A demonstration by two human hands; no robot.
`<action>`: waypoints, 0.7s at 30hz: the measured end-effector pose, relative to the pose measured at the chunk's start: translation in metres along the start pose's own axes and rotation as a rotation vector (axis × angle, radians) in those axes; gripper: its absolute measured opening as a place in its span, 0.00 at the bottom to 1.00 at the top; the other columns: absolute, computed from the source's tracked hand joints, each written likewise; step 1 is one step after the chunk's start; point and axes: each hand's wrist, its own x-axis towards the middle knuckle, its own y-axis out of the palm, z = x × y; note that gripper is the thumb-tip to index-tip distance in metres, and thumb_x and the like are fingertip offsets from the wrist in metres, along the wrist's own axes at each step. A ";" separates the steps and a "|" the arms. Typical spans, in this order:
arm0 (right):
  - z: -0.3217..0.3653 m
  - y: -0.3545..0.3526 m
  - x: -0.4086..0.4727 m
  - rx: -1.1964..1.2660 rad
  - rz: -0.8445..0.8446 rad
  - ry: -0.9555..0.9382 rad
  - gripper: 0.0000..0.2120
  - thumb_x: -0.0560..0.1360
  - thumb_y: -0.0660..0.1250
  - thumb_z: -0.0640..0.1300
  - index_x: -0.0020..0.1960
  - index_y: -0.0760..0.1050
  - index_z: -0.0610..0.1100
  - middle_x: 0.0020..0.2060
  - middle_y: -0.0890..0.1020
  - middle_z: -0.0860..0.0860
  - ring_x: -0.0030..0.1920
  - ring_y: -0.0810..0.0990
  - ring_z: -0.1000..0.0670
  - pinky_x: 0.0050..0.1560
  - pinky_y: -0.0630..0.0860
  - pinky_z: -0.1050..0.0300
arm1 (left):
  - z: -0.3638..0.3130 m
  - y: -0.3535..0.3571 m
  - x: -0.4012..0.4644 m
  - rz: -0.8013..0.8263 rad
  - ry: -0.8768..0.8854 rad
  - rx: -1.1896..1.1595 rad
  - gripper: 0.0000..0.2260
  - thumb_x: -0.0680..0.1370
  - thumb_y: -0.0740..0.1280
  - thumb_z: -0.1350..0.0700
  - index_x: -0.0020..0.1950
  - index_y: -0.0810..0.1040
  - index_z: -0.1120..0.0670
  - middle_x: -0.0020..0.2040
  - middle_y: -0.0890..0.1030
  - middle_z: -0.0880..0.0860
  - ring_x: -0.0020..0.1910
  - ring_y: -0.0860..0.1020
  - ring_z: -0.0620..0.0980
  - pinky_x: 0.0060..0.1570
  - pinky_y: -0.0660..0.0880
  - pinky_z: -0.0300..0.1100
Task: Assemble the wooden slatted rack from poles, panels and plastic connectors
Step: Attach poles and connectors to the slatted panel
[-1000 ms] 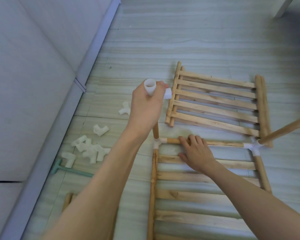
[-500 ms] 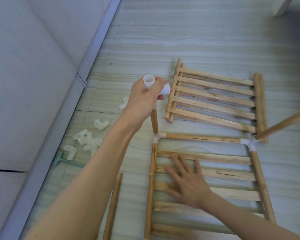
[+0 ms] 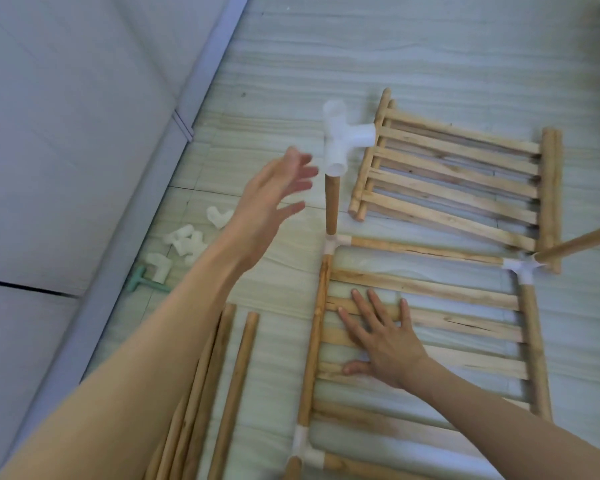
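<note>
Now the left hand point(image 3: 274, 192) hangs with fingers spread, gripping nothing, just left of the white connector point(image 3: 340, 140) capping the upright pole point(image 3: 332, 206). Further right and nearer, the right hand point(image 3: 381, 337) presses flat, fingers splayed, on the slatted panel point(image 3: 465, 320).

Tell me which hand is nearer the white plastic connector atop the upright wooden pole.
Left. The left hand hangs open just beside the white plastic connector, not touching. The right hand lies flat on the slatted wooden panel, well below.
</note>
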 end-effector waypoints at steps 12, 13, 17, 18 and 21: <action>0.002 -0.011 0.009 0.007 0.093 0.056 0.45 0.69 0.49 0.74 0.71 0.25 0.56 0.71 0.26 0.51 0.72 0.27 0.43 0.67 0.37 0.29 | 0.149 -0.040 -0.093 -0.091 -0.655 1.194 0.27 0.76 0.67 0.47 0.67 0.63 0.61 0.66 0.70 0.61 0.63 0.72 0.58 0.54 0.70 0.47; 0.002 -0.011 0.009 0.006 0.101 0.057 0.45 0.69 0.49 0.74 0.71 0.25 0.56 0.71 0.26 0.51 0.72 0.27 0.43 0.67 0.37 0.29 | 0.152 -0.038 -0.096 -0.079 -0.672 1.241 0.25 0.77 0.66 0.46 0.66 0.64 0.60 0.66 0.72 0.60 0.62 0.73 0.58 0.52 0.71 0.47; 0.002 -0.011 0.010 0.018 0.106 0.053 0.45 0.69 0.49 0.75 0.71 0.25 0.57 0.71 0.26 0.51 0.72 0.27 0.44 0.68 0.37 0.29 | 0.155 -0.028 -0.089 -0.082 -0.636 1.270 0.15 0.81 0.59 0.51 0.62 0.68 0.60 0.62 0.74 0.60 0.61 0.74 0.59 0.53 0.71 0.48; 0.002 -0.011 0.009 0.020 0.104 0.051 0.45 0.69 0.49 0.75 0.71 0.26 0.57 0.72 0.27 0.51 0.72 0.27 0.44 0.68 0.37 0.29 | 0.154 -0.027 -0.085 -0.085 -0.614 1.242 0.15 0.82 0.56 0.52 0.62 0.67 0.61 0.63 0.73 0.61 0.61 0.73 0.61 0.54 0.70 0.49; 0.001 -0.011 0.008 0.026 0.100 0.045 0.45 0.70 0.49 0.74 0.72 0.26 0.57 0.72 0.27 0.51 0.72 0.27 0.44 0.68 0.37 0.30 | 0.140 -0.026 -0.071 -0.121 -0.474 1.153 0.16 0.83 0.50 0.52 0.62 0.66 0.62 0.60 0.72 0.64 0.57 0.73 0.63 0.52 0.69 0.51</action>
